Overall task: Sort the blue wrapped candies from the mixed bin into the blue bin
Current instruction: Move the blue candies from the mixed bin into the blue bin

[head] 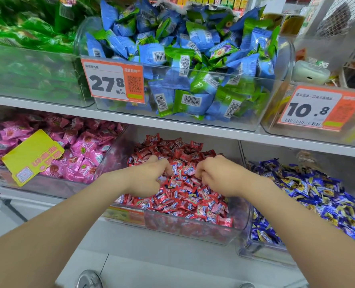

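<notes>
A clear mixed bin (193,229) on the lower shelf holds mostly red wrapped candies (185,196) with a few blue wrapped ones among them, such as a blue candy (194,194). My left hand (147,177) and my right hand (216,175) are both down in the pile with fingers curled into the candies. What either hand holds is hidden by the fingers. To the right stands the blue bin (261,252), full of blue wrapped candies (309,194).
A bin of pink candies (68,154) with a yellow tag (33,156) stands at the left. The upper shelf (214,129) carries a bin of blue and green packets (183,69) and price tags 27.8 (112,80) and 10.8 (317,109).
</notes>
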Tool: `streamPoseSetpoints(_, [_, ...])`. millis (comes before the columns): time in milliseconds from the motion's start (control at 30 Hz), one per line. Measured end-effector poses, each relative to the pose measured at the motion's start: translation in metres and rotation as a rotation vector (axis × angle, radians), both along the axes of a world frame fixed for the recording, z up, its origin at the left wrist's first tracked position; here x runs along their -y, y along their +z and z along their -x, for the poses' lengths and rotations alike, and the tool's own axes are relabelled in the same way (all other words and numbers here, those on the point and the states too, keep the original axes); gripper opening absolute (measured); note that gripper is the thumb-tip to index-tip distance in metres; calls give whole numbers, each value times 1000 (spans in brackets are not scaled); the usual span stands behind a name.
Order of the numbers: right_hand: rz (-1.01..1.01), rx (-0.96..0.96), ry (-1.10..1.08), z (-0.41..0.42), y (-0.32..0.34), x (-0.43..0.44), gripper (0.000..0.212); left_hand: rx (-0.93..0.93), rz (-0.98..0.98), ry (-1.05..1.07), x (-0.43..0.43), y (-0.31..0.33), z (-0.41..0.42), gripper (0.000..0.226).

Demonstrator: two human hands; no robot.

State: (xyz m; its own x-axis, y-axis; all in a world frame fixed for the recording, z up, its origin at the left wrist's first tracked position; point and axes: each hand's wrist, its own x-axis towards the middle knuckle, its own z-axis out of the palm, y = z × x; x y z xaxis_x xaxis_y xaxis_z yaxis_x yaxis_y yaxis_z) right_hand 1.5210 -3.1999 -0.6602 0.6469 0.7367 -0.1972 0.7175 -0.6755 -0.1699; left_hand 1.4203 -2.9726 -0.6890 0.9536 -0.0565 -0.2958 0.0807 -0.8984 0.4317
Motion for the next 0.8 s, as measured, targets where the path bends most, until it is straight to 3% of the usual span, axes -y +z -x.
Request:
streamPoseSetpoints(100, [55, 20, 10, 7, -2, -9, 30, 86, -3, 1, 7, 0, -2, 28])
streamPoseSetpoints(233, [244, 152, 78, 12, -12, -16, 10, 258, 29, -57, 11, -1, -5, 21])
streamPoseSetpoints(333, [231, 193, 81, 7, -21, -23, 26, 205, 79, -208, 25, -5, -4, 29])
streamPoseSetpoints(433, [209, 128, 72, 4, -28, -26, 27, 90, 57, -328, 35, -14, -3, 36])
streamPoseSetpoints(533, [167, 17, 62, 0, -27, -22, 23, 82, -112, -322, 27, -13, -4, 29])
streamPoseSetpoints(667, [115, -19, 46, 0, -12, -17, 37, 3, -236, -289, 13, -5, 1, 21])
streamPoseSetpoints(800, [-1, -17, -48, -3, 2, -9, 48, -3, -74, -147, 8, -3, 3, 20])
